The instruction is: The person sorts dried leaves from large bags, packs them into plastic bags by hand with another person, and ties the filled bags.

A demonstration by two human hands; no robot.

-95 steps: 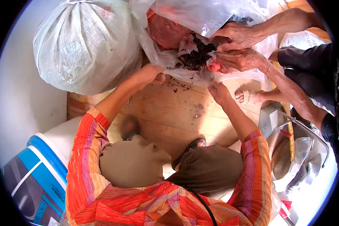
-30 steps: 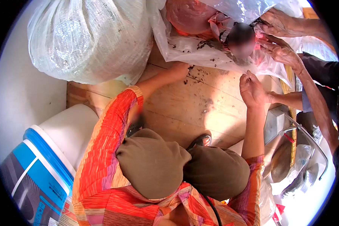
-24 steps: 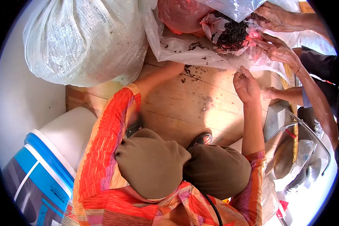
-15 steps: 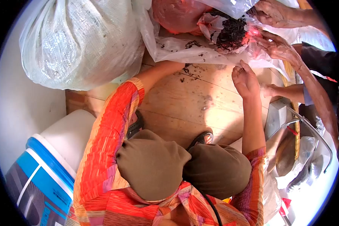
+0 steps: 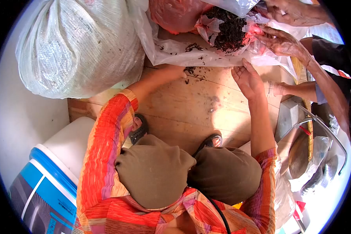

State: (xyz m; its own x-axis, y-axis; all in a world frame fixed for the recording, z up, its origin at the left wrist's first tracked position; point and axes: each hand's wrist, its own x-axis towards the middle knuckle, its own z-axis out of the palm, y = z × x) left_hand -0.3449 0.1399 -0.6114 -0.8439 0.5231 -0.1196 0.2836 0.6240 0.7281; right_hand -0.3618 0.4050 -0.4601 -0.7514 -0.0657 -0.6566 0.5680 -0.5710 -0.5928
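My left hand (image 5: pixel 177 71) is at the near edge of a clear plastic sheet (image 5: pixel 175 59), beside dark dried shreds (image 5: pixel 197 73) on the wooden floor; most of its fingers are hidden. Palm up and fingers apart, my right hand (image 5: pixel 249 81) is just below the sheet's edge, one fingertip close to or touching it. Above it, an opened pink plastic bag (image 5: pixel 206 28) holds a heap of dark dried leaves (image 5: pixel 229 33). Another person's hand (image 5: pixel 282 42) grips that bag's right side, and a second hand (image 5: pixel 294 11) of theirs is further back.
A large white woven sack (image 5: pixel 82 50) stands at left. A full pink bag (image 5: pixel 175 15) lies on the plastic at the back. A blue-and-white bucket (image 5: pixel 52 187) is at lower left. A metal frame (image 5: pixel 325 130) and a bamboo rim (image 5: pixel 309 140) stand at right, near a bare foot (image 5: pixel 276 89).
My right hand has turned its palm up more, its fingers spreading slightly. My left hand has drawn back a little from the shreds. The view has shifted slightly.
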